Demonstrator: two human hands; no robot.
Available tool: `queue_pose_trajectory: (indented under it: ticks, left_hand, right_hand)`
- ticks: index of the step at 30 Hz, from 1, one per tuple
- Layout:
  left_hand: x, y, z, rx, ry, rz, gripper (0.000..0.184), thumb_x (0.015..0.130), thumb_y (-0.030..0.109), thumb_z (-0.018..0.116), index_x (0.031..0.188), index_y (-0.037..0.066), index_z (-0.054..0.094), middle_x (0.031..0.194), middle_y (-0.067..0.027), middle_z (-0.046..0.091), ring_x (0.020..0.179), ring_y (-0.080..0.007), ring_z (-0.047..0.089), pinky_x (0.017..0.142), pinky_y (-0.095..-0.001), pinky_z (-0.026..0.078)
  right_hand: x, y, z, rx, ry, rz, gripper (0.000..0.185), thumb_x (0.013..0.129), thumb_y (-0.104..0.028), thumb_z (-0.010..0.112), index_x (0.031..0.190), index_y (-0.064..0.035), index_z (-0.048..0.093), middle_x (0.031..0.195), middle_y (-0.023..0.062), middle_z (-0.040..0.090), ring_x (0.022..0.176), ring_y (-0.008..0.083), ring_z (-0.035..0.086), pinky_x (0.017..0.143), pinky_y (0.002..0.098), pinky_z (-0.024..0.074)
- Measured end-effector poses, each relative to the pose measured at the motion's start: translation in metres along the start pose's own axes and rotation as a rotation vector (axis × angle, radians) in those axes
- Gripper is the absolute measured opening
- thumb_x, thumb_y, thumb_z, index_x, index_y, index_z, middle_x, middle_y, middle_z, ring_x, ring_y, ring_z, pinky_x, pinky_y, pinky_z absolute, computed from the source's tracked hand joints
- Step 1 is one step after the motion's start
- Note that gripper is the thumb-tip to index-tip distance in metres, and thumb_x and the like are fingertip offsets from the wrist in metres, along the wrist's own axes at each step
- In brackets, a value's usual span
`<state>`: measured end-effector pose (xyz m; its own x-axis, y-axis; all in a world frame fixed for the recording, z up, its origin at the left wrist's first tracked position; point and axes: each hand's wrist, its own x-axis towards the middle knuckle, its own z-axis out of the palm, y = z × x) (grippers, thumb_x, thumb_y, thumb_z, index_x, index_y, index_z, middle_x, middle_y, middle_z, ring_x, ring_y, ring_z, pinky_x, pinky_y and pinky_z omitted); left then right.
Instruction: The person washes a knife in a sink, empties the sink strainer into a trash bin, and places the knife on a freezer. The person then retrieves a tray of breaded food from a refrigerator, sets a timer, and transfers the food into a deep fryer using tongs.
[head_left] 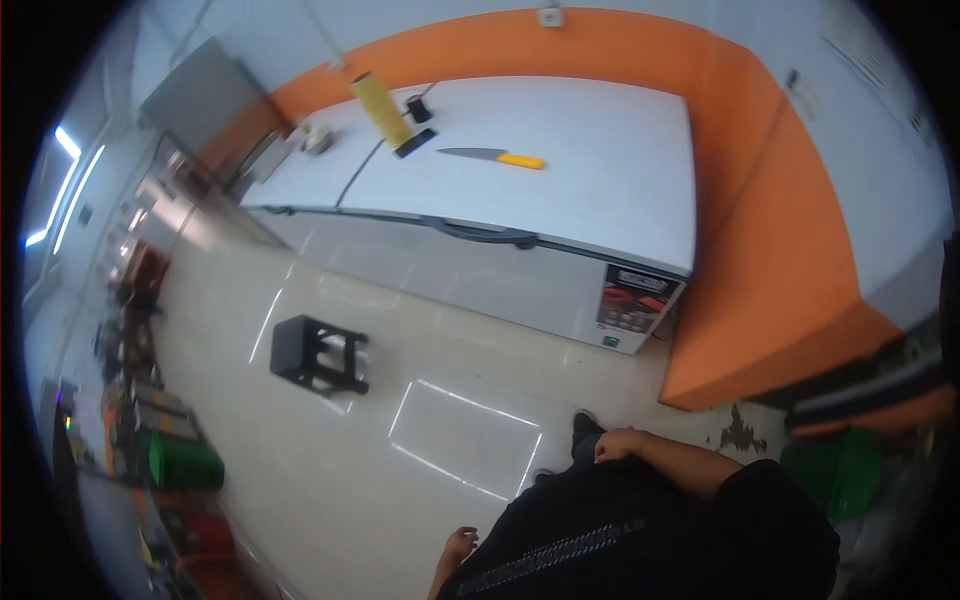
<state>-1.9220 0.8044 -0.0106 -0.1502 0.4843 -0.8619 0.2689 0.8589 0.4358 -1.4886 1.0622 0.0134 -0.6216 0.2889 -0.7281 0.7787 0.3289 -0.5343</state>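
Observation:
My left hand [461, 542] hangs low beside my dark shirt, fingers loosely apart, with nothing seen in it. In front of my body, my right hand [617, 445] is curled closed; no object shows in it. Neither hand touches anything beyond me that I can see. Farther off, a knife with a yellow handle [521, 161] lies on the white lid of a chest freezer [600, 150]. Left of the knife are a yellow cylinder [382, 110], a flat dark object [416, 143] and a small black item [418, 108].
A dark plastic stool [320, 354] stands on the shiny tiled floor. Green bins [185, 461] and cluttered shelving line the left side. Another green container [838, 470] is at the right, near an orange ledge [770, 350]. A small pale item [316, 139] sits at the freezer's left end.

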Motion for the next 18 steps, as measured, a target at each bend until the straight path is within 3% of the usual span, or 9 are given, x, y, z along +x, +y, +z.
queue_pose_trajectory:
  ticks: [2,3,6,8,11,14,18]
  left_hand:
    - [0.017,-0.013,-0.017,0.18,-0.097,0.039,0.039,0.08,0.018,0.063,0.115,0.003,0.057,0.098,-0.0182,0.065,0.084,-0.0215,0.064,0.076,-0.0316,0.052]
    - [0.025,-0.019,-0.02,0.269,-0.15,0.058,0.039,0.08,0.018,0.063,0.116,0.004,0.057,0.098,-0.0174,0.065,0.084,-0.0219,0.064,0.076,-0.0314,0.053]
    - [0.032,-0.008,-0.02,0.595,-0.402,0.351,0.042,0.079,0.017,0.065,0.118,0.005,0.056,0.098,-0.0156,0.066,0.087,-0.0233,0.064,0.078,-0.0331,0.052]
    - [0.012,0.028,0.006,0.454,-0.55,0.253,0.04,0.079,0.019,0.063,0.116,0.008,0.058,0.1,-0.016,0.066,0.091,-0.0284,0.063,0.081,-0.0371,0.05]
    - [-0.003,0.073,0.039,0.754,-0.723,0.381,0.038,0.079,0.02,0.062,0.115,0.008,0.059,0.1,-0.0161,0.065,0.091,-0.0292,0.063,0.081,-0.0377,0.05]
    - [-0.015,0.108,0.084,1.079,-0.855,0.505,0.037,0.079,0.02,0.061,0.114,0.008,0.059,0.099,-0.0161,0.065,0.091,-0.03,0.063,0.081,-0.0382,0.05]
    - [-0.043,0.144,0.162,1.413,-0.97,0.649,0.035,0.079,0.02,0.06,0.112,0.008,0.06,0.099,-0.0162,0.065,0.091,-0.0311,0.062,0.081,-0.039,0.049]
  right_hand:
    - [-0.017,-0.006,0.049,0.004,0.105,-0.013,0.039,0.084,-0.039,0.059,0.116,-0.0162,0.059,0.107,0.0104,0.063,0.099,0.0305,0.059,0.087,0.0414,0.045]
    - [-0.037,-0.018,0.072,-0.064,0.238,0.062,0.03,0.082,-0.033,0.062,0.106,-0.0156,0.065,0.1,0.0087,0.065,0.097,0.0287,0.06,0.084,0.04,0.0467]
    - [-0.025,0.008,0.151,0.178,0.138,-0.035,0.023,0.08,-0.03,0.064,0.094,-0.0132,0.068,0.095,0.0088,0.066,0.096,0.0281,0.06,0.082,0.0396,0.047]
    - [-0.068,-0.02,0.164,0.167,0.221,0.127,0.019,0.076,-0.02,0.06,0.09,-0.0102,0.068,0.096,0.012,0.066,0.094,0.0323,0.062,0.077,0.0448,0.0496]
    - [-0.108,-0.031,0.207,0.186,0.329,0.292,0.023,0.072,-0.02,0.061,0.092,-0.0089,0.068,0.095,0.0159,0.066,0.09,0.0337,0.063,0.074,0.0439,0.0503]
    - [-0.144,-0.027,0.261,0.314,0.355,0.308,0.019,0.077,-0.019,0.055,0.087,-0.0079,0.066,0.092,0.0158,0.065,0.087,0.0341,0.062,0.07,0.0463,0.0487]
    - [-0.235,-0.048,0.341,0.486,0.542,0.355,0.027,0.081,-0.025,0.05,0.09,-0.0044,0.066,0.095,0.0195,0.064,0.093,0.0355,0.061,0.077,0.0461,0.048]
